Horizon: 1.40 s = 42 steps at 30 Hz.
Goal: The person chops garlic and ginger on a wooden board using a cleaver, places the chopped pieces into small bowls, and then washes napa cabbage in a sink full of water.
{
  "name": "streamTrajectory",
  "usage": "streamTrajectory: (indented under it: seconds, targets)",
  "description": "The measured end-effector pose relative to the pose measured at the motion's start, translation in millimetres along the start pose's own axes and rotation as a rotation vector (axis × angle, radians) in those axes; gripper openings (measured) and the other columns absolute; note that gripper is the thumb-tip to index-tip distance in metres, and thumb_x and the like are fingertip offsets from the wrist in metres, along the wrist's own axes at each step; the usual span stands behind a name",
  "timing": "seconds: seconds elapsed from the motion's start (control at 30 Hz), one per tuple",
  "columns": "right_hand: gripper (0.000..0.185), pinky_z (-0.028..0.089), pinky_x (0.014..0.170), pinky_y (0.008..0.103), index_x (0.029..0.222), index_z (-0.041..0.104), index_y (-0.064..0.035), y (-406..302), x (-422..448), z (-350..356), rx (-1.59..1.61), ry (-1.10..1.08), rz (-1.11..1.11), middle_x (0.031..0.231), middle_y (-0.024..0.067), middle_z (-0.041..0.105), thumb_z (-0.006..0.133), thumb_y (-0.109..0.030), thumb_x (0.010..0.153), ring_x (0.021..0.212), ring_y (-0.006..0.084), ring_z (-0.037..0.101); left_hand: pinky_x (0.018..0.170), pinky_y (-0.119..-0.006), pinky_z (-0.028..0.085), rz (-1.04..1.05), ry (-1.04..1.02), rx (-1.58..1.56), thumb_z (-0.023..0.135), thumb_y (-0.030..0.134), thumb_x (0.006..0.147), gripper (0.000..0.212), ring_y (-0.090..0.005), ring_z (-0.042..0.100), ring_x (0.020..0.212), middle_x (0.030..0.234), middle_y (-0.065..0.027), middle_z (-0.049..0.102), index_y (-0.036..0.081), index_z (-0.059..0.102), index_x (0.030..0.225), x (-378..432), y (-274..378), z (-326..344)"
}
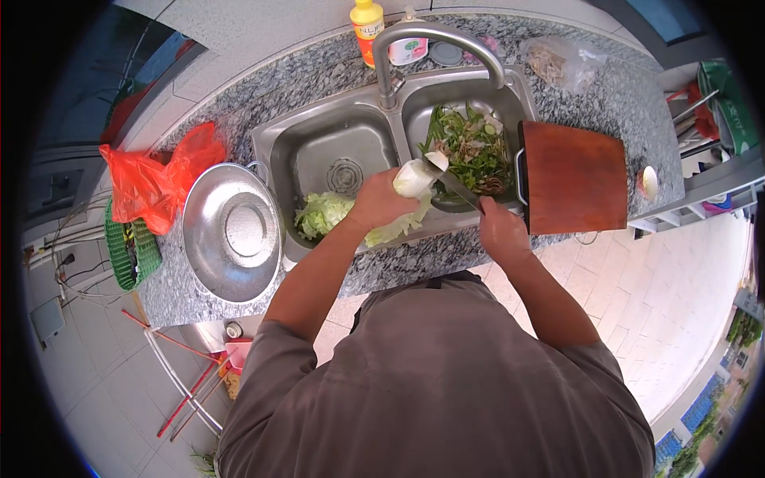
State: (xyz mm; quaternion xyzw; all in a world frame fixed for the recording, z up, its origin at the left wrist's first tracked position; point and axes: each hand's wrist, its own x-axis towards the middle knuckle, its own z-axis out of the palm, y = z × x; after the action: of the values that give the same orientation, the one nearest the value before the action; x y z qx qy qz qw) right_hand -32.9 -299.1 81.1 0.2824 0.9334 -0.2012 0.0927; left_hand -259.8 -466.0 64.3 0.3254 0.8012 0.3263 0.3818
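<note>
My left hand grips a napa cabbage, its white base pointing towards the right basin. A knife is in my right hand, with its blade at the cabbage's base end. A pale slice shows beside the blade; whether it is fully cut off I cannot tell. Below the hands is a steel double sink. Green vegetable trimmings lie in its right basin. Loose cabbage leaves rest in the left basin, partly hidden by my left forearm.
A metal colander stands left of the sink, near a red plastic bag. A wooden cutting board overlaps the sink's right edge. The faucet arches over the back, before a yellow bottle. A small cup sits far right.
</note>
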Motion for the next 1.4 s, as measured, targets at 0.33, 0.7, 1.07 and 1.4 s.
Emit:
streamTrajectory:
  seconds: [0.33,0.7,1.07,1.4]
  targets:
    - [0.026,0.052,0.085,0.0581,0.118,0.065,-0.0029,78.3,-49.7,8.2,0.214,0.241,0.164,0.102,0.029,0.07,0.056,-0.019,0.101,0.095,0.0521,0.066,0.093,-0.043,0.053,0.387,0.263,0.291,0.082,0.024,0.072,0.051,-0.0348,0.069,0.103,0.109,-0.0139,0.073,0.011,0.069,0.12,32.4,-45.9,-37.0]
    - [0.024,0.054,0.082,0.0517,0.119,0.065,-0.0009,44.6,-54.1,2.9,0.35,0.123,0.181,0.099,0.0269,0.071,0.059,-0.015,0.1,0.094,0.0478,0.068,0.118,-0.05,0.036,0.11,0.193,0.779,0.084,0.031,0.078,0.094,-0.0353,0.042,0.142,0.151,-0.0129,0.047,0.017,0.033,0.156,38.8,-106.8,-42.8]
    - [0.023,0.056,0.08,0.048,0.117,0.067,-0.0021,20.7,-45.8,1.5,0.389,0.04,0.106,0.102,0.0242,0.072,0.061,-0.012,0.097,0.094,0.0446,0.069,0.113,-0.048,0.044,-0.242,-0.473,0.673,0.089,0.041,0.063,0.115,-0.0351,0.051,0.138,0.15,-0.0202,0.052,0.006,0.035,0.158,51.1,-162.8,7.5]
    - [0.027,0.054,0.082,0.0509,0.121,0.065,-0.0037,-5.0,-20.1,6.8,0.397,0.006,-0.027,0.103,0.0225,0.072,0.059,-0.018,0.099,0.095,0.0436,0.069,0.102,-0.044,0.052,-0.385,-0.447,0.579,0.091,0.045,0.058,0.093,-0.036,0.065,0.121,0.131,-0.0211,0.068,0.004,0.062,0.136,34.4,-147.4,-6.4]
